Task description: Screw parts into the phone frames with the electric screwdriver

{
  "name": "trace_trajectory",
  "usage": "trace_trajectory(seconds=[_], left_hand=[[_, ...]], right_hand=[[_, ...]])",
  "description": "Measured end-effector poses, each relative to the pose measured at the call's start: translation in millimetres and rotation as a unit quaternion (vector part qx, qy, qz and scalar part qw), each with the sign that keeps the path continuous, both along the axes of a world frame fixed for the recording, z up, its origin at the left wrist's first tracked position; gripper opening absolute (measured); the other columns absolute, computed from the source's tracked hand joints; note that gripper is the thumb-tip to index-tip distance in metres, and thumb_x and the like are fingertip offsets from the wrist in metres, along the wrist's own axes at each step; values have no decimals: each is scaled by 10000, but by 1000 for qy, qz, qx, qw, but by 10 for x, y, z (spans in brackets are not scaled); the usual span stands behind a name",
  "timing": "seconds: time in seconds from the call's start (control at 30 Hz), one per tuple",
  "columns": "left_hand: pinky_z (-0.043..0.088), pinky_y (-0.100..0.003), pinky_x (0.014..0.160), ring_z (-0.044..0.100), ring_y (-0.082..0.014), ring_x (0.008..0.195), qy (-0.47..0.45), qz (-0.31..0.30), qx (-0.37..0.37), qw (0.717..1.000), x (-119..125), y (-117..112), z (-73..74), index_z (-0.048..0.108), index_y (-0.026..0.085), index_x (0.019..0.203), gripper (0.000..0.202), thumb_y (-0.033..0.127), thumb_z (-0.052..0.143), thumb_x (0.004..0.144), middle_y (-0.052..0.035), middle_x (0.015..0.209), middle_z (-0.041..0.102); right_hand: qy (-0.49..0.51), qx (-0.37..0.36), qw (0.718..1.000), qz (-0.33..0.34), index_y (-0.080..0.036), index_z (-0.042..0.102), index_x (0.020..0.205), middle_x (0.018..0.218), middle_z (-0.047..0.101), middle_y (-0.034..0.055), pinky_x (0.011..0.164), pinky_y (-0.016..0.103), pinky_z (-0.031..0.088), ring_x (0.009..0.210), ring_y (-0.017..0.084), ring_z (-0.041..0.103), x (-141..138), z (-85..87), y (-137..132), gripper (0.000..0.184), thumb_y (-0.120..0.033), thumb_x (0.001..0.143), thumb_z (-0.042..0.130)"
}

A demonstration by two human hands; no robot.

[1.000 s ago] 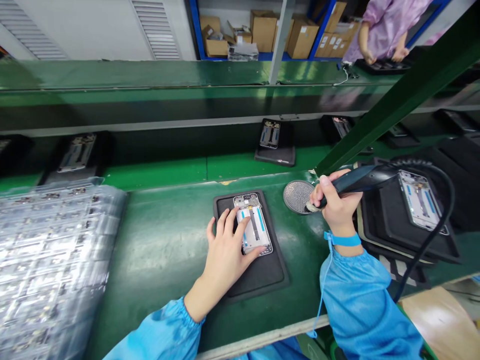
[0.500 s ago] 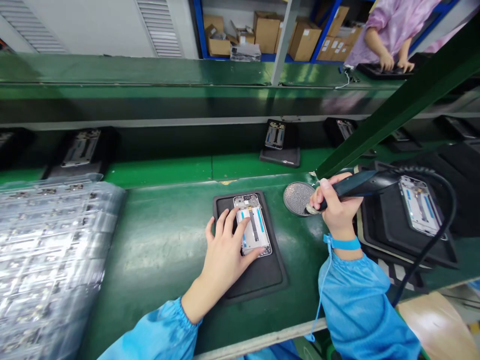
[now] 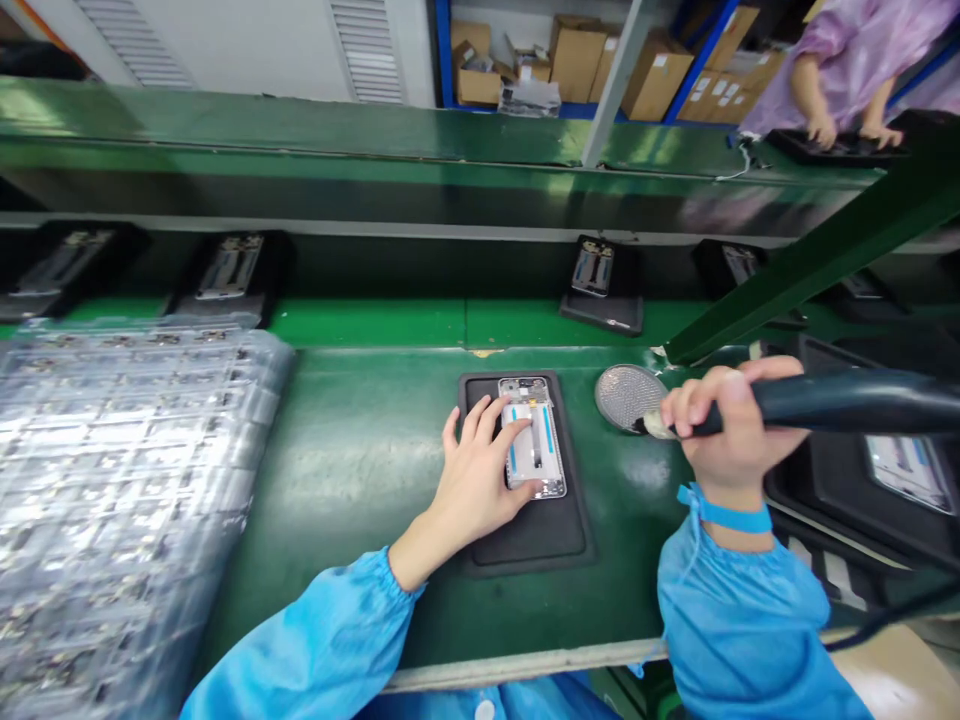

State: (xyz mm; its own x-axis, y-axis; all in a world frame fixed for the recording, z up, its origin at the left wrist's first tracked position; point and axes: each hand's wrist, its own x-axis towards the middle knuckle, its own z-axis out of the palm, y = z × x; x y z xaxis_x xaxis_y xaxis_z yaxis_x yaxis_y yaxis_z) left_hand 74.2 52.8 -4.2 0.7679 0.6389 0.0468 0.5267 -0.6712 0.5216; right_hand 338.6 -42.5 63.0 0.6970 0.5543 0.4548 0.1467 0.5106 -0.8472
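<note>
My left hand [image 3: 476, 482] rests with spread fingers over a phone frame [image 3: 553, 462], thumb near its lower edge and fingertips along its left side. That silver frame has blue strips and a dark ribbon down its middle, and lies on a black tray [image 3: 525, 548]. In my right hand [image 3: 731, 440] is a black electric screwdriver [image 3: 855, 400] with a thick body, held almost level. Its pale tip points left at the rim of a round, shallow dish [image 3: 624, 392] with a dotted, silvery surface. Whether the tip touches the dish I cannot tell.
Clear plastic blister trays [image 3: 142, 480] are stacked at left. Behind the bench, black trays with phone frames [image 3: 592, 268] sit in a row. A slanted green post [image 3: 795, 255] rises at right, near another frame [image 3: 909, 470]. A co-worker's hands [image 3: 825, 130] are at the far bench.
The view has shifted, so most things appear further right or left-shifted items come in. The screwdriver has swung from tilted to almost level, tip still by the dish. My left hand stays on the frame.
</note>
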Motion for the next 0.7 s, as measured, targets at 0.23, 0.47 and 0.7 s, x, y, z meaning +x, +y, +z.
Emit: trace_trajectory(seconds=[0.23,0.47,0.7], left_hand=[[217,-856,1564,370,-495,1915,-8,-10,-63,998,14,1,79,618,327,1830,960,352,1012,955,-170,2021,464],[216,-892,1554,360,-520,1915,-10,-10,-81,997,39,-8,124,676,306,1777,905,328,1021,940,-177,2020,463],[233,-892,1552,356,-520,1917,-15,-9,-90,996,65,-20,136,706,309,1754,862,330,1014,950,-158,2022,467]], right_hand=[[19,14,972,236,-327,654,1095,648,630,-114,444,257,486,380,119,468,-745,-62,-36,236,-413,1163,863],[19,-25,960,279,-309,666,1113,682,673,-108,460,263,551,409,128,560,-836,-171,-39,210,-348,1153,869],[12,-47,961,273,-310,664,1091,674,676,-100,476,287,569,428,145,577,-822,-164,-68,232,-355,1136,887]])
